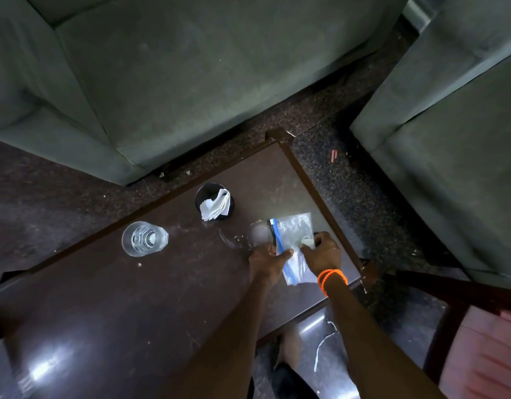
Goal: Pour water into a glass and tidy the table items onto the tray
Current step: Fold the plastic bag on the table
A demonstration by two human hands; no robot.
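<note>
While both hands are pinching the plastic bag (294, 234) at the desk's (133, 298) right end, left hand (267, 262) at its zip, right hand (323, 253) opposite, it is risking tearing; the glass (143, 239) is standing well apart.

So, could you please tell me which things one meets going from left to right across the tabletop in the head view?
Clear drinking glass → round black holder stuffed with white paper napkins → left hand → clear plastic zip bag with a blue seal strip → right hand with orange wrist bands.
</note>
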